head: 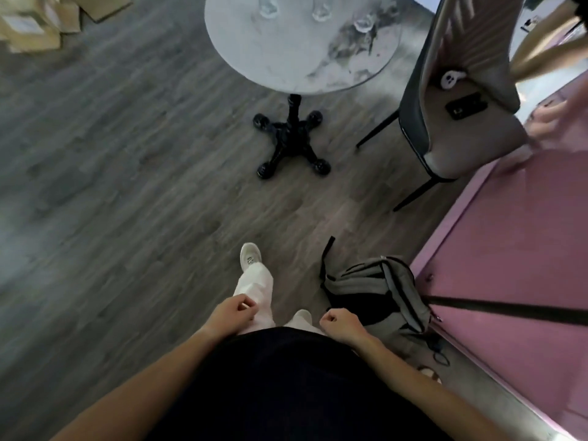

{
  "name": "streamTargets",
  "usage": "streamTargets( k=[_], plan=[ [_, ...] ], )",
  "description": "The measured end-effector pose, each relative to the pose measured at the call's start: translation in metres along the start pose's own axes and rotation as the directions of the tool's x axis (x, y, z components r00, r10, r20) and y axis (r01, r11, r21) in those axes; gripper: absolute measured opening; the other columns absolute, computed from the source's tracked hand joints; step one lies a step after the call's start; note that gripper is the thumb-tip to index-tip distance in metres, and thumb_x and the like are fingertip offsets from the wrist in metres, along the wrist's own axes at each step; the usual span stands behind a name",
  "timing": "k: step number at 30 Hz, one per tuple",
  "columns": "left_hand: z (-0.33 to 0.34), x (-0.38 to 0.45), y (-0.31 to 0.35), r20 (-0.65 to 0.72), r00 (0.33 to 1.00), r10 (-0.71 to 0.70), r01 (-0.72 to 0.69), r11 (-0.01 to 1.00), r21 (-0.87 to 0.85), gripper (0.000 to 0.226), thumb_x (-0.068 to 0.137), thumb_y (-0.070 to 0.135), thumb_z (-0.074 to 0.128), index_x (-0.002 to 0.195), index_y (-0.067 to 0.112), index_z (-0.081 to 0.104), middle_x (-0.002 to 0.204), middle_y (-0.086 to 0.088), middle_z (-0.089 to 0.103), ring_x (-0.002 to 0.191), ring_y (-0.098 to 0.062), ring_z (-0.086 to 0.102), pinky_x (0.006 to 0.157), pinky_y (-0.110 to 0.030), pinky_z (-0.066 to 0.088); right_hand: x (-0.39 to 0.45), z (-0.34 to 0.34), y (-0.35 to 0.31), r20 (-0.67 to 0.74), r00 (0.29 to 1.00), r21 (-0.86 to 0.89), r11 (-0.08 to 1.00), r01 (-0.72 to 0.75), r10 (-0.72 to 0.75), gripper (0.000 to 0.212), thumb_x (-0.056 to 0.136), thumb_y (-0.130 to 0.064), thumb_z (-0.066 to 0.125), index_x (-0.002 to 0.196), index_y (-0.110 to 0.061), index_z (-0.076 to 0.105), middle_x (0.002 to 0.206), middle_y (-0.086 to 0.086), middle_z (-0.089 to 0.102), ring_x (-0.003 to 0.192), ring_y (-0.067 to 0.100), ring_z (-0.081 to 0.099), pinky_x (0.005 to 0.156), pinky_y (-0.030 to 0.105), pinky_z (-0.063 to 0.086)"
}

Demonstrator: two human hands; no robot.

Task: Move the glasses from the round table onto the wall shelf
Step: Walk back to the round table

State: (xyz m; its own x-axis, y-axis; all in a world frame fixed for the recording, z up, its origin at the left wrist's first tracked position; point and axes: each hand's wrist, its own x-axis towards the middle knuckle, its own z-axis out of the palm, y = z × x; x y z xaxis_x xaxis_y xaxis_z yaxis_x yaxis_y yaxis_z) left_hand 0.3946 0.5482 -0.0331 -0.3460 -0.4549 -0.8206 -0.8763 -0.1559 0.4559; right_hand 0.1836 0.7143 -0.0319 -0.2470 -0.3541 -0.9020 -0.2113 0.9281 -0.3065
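A round marble-look table on a black pedestal base stands ahead of me at the top of the view. Three clear glasses rest on its far part: one at the left, one in the middle and one at the right; their tops are cut off by the frame edge. My left hand and my right hand hang low near my waist, both loosely curled with nothing in them, well short of the table. The wall shelf is not in view.
A grey chair stands right of the table with a white object and a black device on its seat. A grey backpack lies on the floor beside my right foot. A pink panel runs along the right. Cardboard boxes sit at top left. Another person's arm shows at far right.
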Motion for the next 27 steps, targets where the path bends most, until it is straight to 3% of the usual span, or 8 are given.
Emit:
streamTargets(
  k=[3, 6, 9, 13, 16, 18, 23, 27],
  plan=[
    [-0.044, 0.050, 0.032, -0.057, 0.998, 0.012, -0.018, 0.993, -0.114, 0.010, 0.093, 0.025, 0.062, 0.089, 0.018, 0.068, 0.083, -0.003, 0.073, 0.064, -0.016, 0.065, 0.069, -0.029, 0.053, 0.029, -0.023, -0.028, -0.011, 0.999, -0.023, 0.999, -0.039, 0.038, 0.040, 0.060, -0.052, 0.048, 0.066, -0.015, 0.061, 0.076, 0.006, 0.064, 0.077, 0.025, 0.062, 0.072, 0.037, 0.050],
    [-0.090, 0.091, 0.070, -0.067, 0.995, 0.075, -0.083, 0.989, -0.119, 0.012, 0.093, 0.024, 0.062, 0.086, 0.015, 0.067, 0.081, -0.005, 0.071, 0.061, -0.017, 0.061, 0.059, -0.027, 0.047, 0.057, -0.052, -0.059, -0.115, 0.991, 0.003, 0.997, -0.071, 0.071, 0.025, 0.082, -0.029, 0.050, 0.069, -0.010, 0.060, 0.073, 0.006, 0.061, 0.074, 0.024, 0.060, 0.070, 0.035, 0.047],
    [-0.129, 0.120, 0.089, -0.036, 0.996, 0.081, -0.081, 0.997, 0.012, 0.012, 0.091, 0.024, 0.062, 0.087, 0.015, 0.067, 0.077, -0.002, 0.070, 0.059, -0.016, 0.061, 0.055, -0.026, 0.045, 0.075, -0.078, -0.103, -0.187, 0.978, 0.080, 0.994, -0.079, 0.093, 0.022, 0.087, -0.028, 0.052, 0.073, -0.017, 0.065, 0.078, -0.002, 0.065, 0.079, 0.017, 0.059, 0.071, 0.028, 0.041],
    [-0.168, 0.151, 0.103, 0.032, 0.998, 0.047, -0.051, 0.991, 0.123, 0.010, 0.090, 0.028, 0.062, 0.082, 0.023, 0.065, 0.074, 0.003, 0.070, 0.061, -0.015, 0.062, 0.070, -0.030, 0.053, 0.095, -0.107, -0.154, -0.299, 0.953, 0.087, 0.996, -0.029, 0.054, 0.023, 0.091, -0.030, 0.053, 0.097, -0.020, 0.073, 0.101, 0.000, 0.071, 0.098, 0.023, 0.063, 0.077, 0.027, 0.041],
    [-0.180, 0.167, 0.116, 0.063, 0.998, 0.009, -0.023, 0.977, 0.211, 0.010, 0.088, 0.032, 0.063, 0.080, 0.027, 0.065, 0.079, 0.007, 0.069, 0.078, -0.014, 0.065, 0.079, -0.029, 0.049, 0.104, -0.127, -0.176, -0.327, 0.943, 0.160, 0.987, -0.012, 0.065, 0.020, 0.091, -0.029, 0.054, 0.095, -0.021, 0.072, 0.094, -0.002, 0.069, 0.092, 0.020, 0.061, 0.078, 0.028, 0.043],
    [-0.186, 0.181, 0.131, 0.096, 0.995, 0.009, -0.033, 0.967, 0.253, 0.009, 0.089, 0.032, 0.065, 0.080, 0.030, 0.065, 0.080, 0.008, 0.068, 0.083, -0.014, 0.064, 0.077, -0.025, 0.047, 0.115, -0.142, -0.186, -0.286, 0.955, 0.181, 0.983, -0.026, 0.077, 0.021, 0.091, -0.031, 0.054, 0.095, -0.022, 0.072, 0.095, -0.002, 0.070, 0.098, 0.022, 0.064, 0.081, 0.028, 0.044],
    [-0.210, 0.223, 0.182, 0.090, 0.996, -0.006, -0.019, 0.961, 0.275, 0.012, 0.082, 0.032, 0.065, 0.076, 0.021, 0.066, 0.071, 0.008, 0.065, 0.070, -0.011, 0.060, 0.073, -0.027, 0.047, 0.153, -0.194, -0.209, -0.212, 0.973, 0.197, 0.979, -0.048, 0.091, 0.018, 0.086, -0.030, 0.054, 0.073, -0.030, 0.066, 0.097, -0.002, 0.073, 0.102, 0.023, 0.066, 0.082, 0.026, 0.045],
    [-0.224, 0.261, 0.226, 0.083, 0.996, 0.007, -0.033, 0.949, 0.312, 0.017, 0.086, 0.031, 0.064, 0.085, 0.015, 0.067, 0.082, 0.003, 0.069, 0.084, -0.017, 0.066, 0.084, -0.030, 0.050, 0.183, -0.261, -0.233, -0.258, 0.964, 0.251, 0.968, 0.003, 0.064, 0.023, 0.084, -0.031, 0.053, 0.089, -0.024, 0.074, 0.097, -0.003, 0.074, 0.098, 0.021, 0.066, 0.088, 0.029, 0.050]
  ],
)
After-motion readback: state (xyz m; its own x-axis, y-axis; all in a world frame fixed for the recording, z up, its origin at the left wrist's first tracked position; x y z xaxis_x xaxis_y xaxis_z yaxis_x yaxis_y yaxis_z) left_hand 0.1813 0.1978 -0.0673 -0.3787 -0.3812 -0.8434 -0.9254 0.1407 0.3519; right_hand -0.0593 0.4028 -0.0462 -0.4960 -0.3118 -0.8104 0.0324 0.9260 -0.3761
